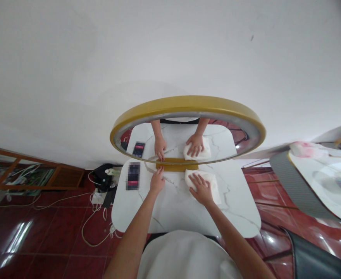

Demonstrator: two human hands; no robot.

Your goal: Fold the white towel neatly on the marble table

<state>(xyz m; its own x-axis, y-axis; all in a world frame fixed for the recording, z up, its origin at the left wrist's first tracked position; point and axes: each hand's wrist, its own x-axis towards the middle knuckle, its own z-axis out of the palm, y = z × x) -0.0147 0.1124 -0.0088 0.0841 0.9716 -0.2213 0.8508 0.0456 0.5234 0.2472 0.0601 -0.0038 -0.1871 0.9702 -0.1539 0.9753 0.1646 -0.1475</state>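
Observation:
A round mirror point(188, 139) with a gold rim point(185, 104) stands upright on a gold base point(178, 167) on the white marbled table point(185, 217). My left hand point(157, 182) rests by the left end of the base, its stretched fingertips touching it. To the right, my right hand point(202, 188) lies flat with fingers spread on a folded white cloth point(215, 192), close to the base's right end. Whether that cloth is fabric or paper I cannot tell. Both hands and the cloth also appear reflected in the mirror.
A phone point(133, 176) with a blurred screen lies at the table's left. White cables point(86, 232) and a black bag point(102, 176) are on the red tiled floor. At right stand another table point(318, 174) and a black chair point(318, 252). A white wall point(71, 77) is behind.

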